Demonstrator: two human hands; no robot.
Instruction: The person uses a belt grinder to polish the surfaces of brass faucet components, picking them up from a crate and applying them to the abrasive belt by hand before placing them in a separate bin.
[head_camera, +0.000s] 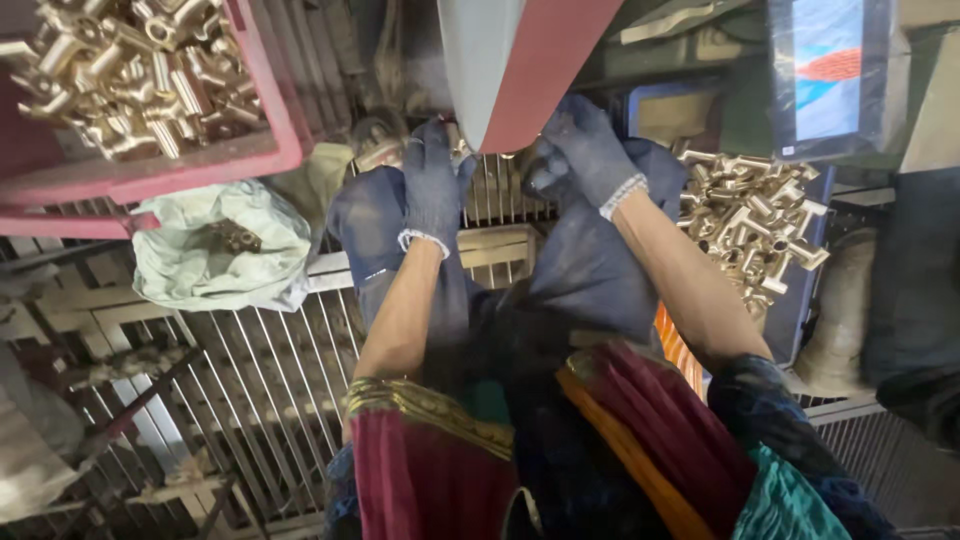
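At twelve o'clock, beneath the slanted grey and red chute (520, 60), you are raising both gloved hands. Your left hand (435, 185) is closing its fingers around the upper edge of the dark blue cloth sack (585, 265), and your right hand (585, 150) is gripping the same edge just beside it, so both are pinching fabric. The sack is hanging between your forearms, over the metal grating (260, 370). At ten o'clock a red bin (180, 165) is holding brass pipe fittings (130, 70). At nine o'clock a pale green bag (220, 250) is lying open. At three o'clock more brass fittings (755, 215) are sitting heaped in a blue crate (800, 300).
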